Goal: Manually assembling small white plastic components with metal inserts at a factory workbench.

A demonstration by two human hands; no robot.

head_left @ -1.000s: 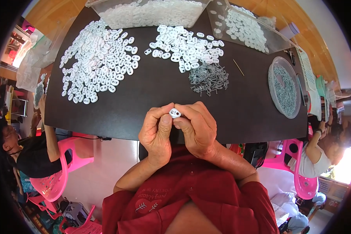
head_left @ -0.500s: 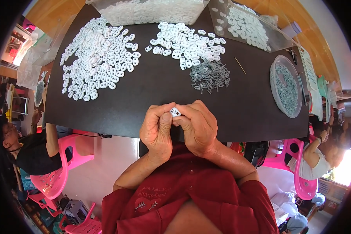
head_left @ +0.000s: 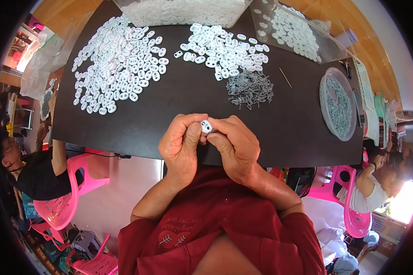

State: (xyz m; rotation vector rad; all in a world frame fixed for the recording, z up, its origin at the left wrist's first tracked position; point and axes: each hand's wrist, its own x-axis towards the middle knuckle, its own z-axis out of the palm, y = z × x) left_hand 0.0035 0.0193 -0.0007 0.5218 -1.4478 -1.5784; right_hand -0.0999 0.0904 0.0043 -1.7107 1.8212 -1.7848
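Between the fingertips of both hands is a small white oval plastic piece [head_left: 206, 126] with two dark holes, held just past the table's near edge. My left hand [head_left: 180, 149] pinches its left side between thumb and forefinger. On the other side, my right hand [head_left: 237, 149] has its forefinger at the piece, and its thumb sits a little lower. The other fingers of both hands curl behind and are partly hidden. Beyond the hands lies a heap of small grey screws [head_left: 250, 88], touching a pile of similar white pieces [head_left: 227, 50].
A larger pile of white pieces [head_left: 119, 64] spreads over the left of the dark table [head_left: 170, 103]. Clear plastic bins [head_left: 183, 13] stand at the back. A thin stick [head_left: 285, 77] lies right of the screws, near a round tub [head_left: 337, 107]. People sit at both sides.
My right thumb has drawn back a little from the white piece. Both hands have tilted slightly, and the whole view has shifted a bit.
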